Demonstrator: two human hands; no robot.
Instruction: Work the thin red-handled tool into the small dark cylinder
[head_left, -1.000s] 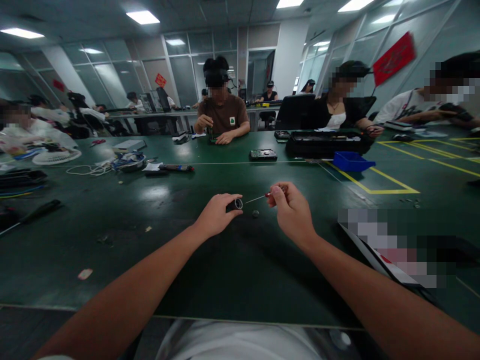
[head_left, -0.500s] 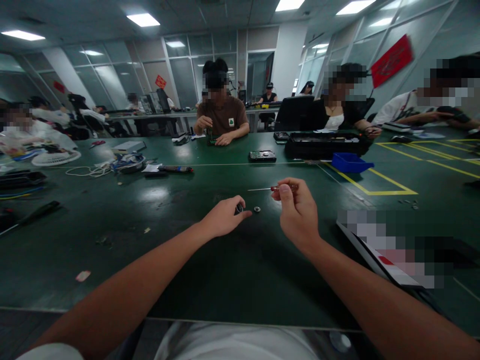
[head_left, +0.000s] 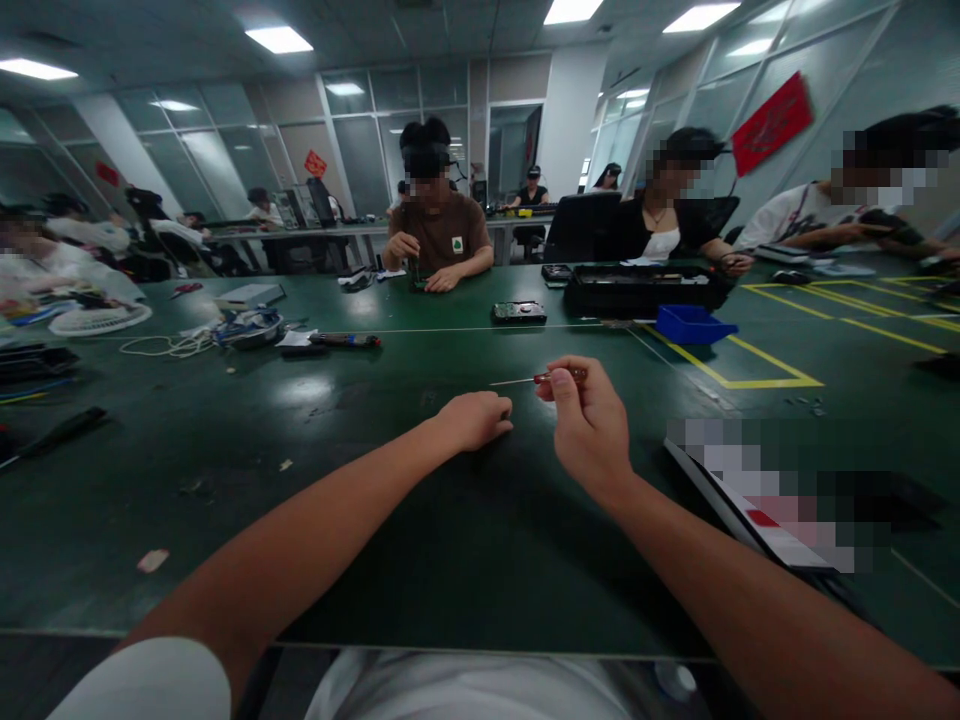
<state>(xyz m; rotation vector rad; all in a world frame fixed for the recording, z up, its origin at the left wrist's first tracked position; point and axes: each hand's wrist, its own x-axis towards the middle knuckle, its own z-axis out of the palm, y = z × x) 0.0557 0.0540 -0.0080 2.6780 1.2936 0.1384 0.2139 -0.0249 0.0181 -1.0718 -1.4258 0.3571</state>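
My right hand (head_left: 592, 430) is closed round the reddish, see-through handle of a small screwdriver (head_left: 551, 379). Its thin shaft points left, above the table and just past the fingers of my other hand. My left hand (head_left: 476, 420) rests low over the green tabletop (head_left: 465, 540), fingers curled down and pressed together. A small dark bit shows at its fingertips, but most of what is in or under them is hidden.
Beyond my hands lies a hard drive (head_left: 519, 312). A blue bin (head_left: 696, 325) stands to the right, near a long black tray (head_left: 645, 290). At left are a pen-like tool (head_left: 345, 340) and bundled cables (head_left: 247, 327). A co-worker (head_left: 435, 230) sits opposite.
My left hand has moved right and turned over, covering the spot where a small round metal part lay. The dark round piece in its fingers is now mostly hidden. My right hand still holds the screwdriver.
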